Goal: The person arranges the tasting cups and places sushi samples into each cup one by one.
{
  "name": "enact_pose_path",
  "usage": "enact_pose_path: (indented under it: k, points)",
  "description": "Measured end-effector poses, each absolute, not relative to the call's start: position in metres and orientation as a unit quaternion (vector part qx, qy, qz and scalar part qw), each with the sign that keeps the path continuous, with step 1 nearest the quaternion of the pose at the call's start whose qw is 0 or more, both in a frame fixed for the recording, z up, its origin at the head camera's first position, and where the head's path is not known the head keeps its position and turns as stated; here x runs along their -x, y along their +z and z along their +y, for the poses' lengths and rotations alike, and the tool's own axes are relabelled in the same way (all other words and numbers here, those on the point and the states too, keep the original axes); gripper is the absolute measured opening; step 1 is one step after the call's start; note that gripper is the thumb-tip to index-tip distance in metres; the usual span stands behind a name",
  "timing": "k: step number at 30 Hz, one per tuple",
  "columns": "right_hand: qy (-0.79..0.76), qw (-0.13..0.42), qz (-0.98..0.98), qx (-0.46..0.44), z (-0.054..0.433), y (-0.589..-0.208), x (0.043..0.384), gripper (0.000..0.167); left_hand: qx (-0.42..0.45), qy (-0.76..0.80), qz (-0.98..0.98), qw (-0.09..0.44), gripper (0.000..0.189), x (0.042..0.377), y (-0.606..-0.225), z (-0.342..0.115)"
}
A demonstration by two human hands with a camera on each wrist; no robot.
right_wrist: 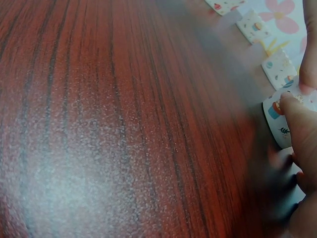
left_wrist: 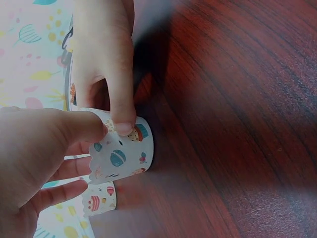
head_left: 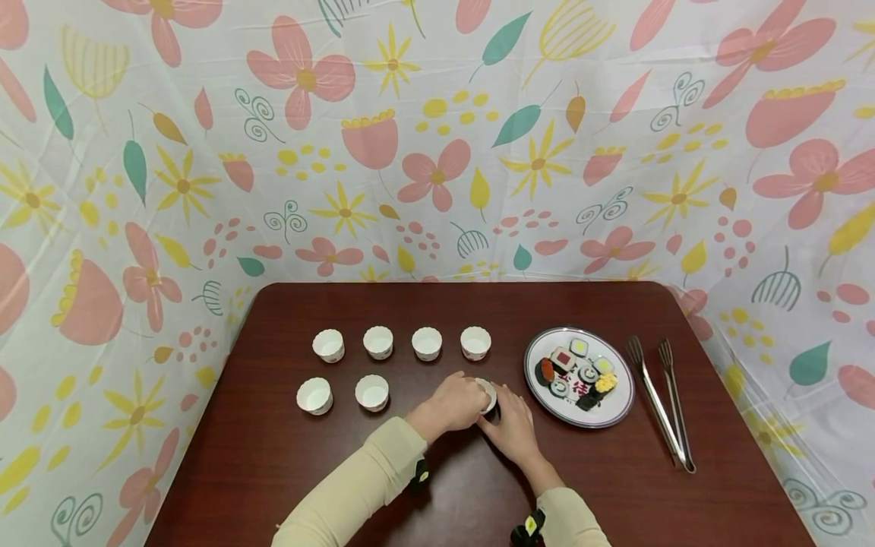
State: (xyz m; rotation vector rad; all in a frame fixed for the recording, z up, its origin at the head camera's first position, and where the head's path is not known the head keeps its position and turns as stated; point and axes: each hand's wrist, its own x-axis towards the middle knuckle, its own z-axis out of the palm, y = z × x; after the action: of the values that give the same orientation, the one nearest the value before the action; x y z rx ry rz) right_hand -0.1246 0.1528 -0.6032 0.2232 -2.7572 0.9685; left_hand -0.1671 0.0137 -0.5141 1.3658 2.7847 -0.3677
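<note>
- Where a brown wood-grain table [head_left: 239, 471] is seen, a plate [head_left: 618, 403] of sushi [head_left: 563, 359] is set.
- By the partly curled left hand [head_left: 458, 401] and right hand [head_left: 514, 431], a printed paper baking cup [left_wrist: 119, 159] is pinched, left of the plate.

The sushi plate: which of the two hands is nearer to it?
The right hand. It is just left of the plate, holding a cup; the left hand is farther left, on the cup's other side.

Scalloped, printed white cup [left_wrist: 119, 156], upright
</note>
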Motion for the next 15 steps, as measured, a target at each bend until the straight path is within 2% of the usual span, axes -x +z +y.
enact_pose_path:
  k: [15]
  points:
    - [0.316,0.107,-0.94,-0.08,0.154,-0.603,0.125,0.07,-0.449,-0.129,0.883,-0.038,0.033,0.167,-0.499,0.011]
